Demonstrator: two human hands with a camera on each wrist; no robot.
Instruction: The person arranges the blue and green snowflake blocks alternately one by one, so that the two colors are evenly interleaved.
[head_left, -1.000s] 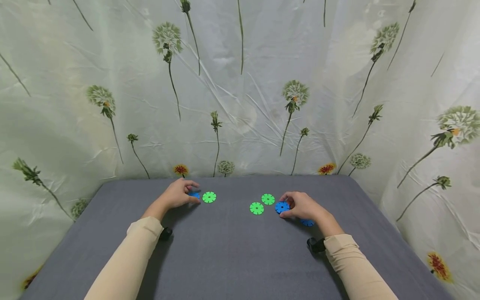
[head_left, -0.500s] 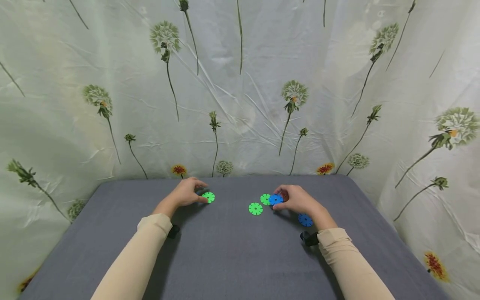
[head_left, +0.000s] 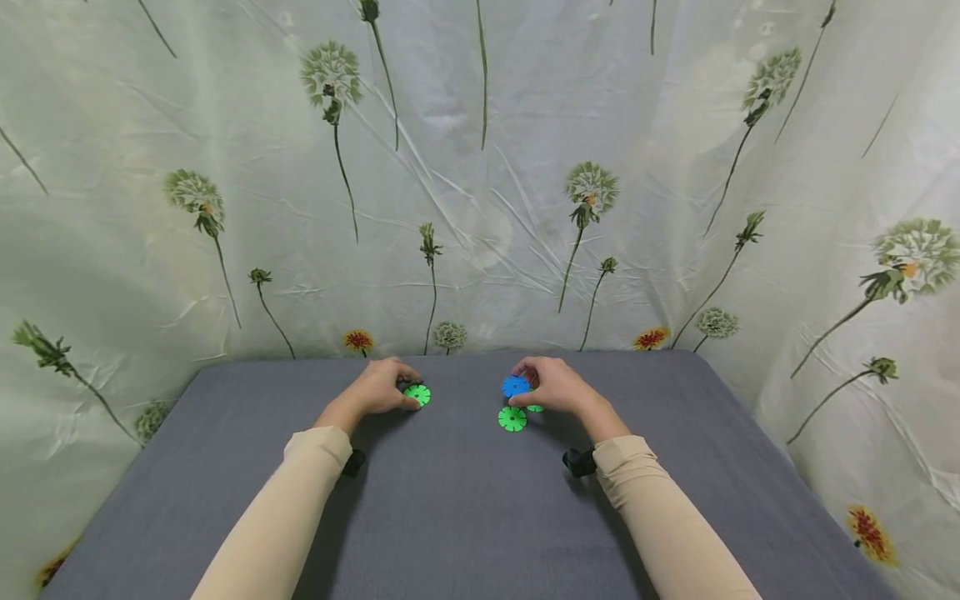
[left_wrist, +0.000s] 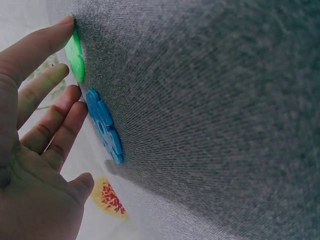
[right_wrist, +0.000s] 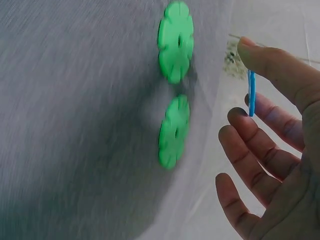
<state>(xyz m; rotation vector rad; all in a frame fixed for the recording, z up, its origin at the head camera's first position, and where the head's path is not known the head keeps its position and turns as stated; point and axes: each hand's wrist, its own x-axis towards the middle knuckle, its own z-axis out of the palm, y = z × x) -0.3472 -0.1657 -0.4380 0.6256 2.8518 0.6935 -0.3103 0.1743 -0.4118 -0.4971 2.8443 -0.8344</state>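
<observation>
In the head view my left hand (head_left: 377,387) has its thumb and index finger at opposite edges of a green notched plastic disc (head_left: 417,395) lying on the table. A blue notched disc (left_wrist: 105,127) lies beside it, seen in the left wrist view and hidden by the hand in the head view. My right hand (head_left: 557,387) pinches another blue notched disc (head_left: 515,386) between thumb and fingers, raised off the table. Below it lie two green notched discs: the nearer one (head_left: 512,419) shows whole, while the farther one (right_wrist: 175,132) is partly covered by the right hand in the head view.
A grey cloth covers the table (head_left: 465,508). Behind and beside it hangs a pale curtain (head_left: 495,208) printed with dandelions. Both wrists carry a dark strapped device.
My right hand has carried its blue disc leftward, over the green ones. My left hand has moved right from the blue disc to the green one. The blue disc at right is now out of sight.
</observation>
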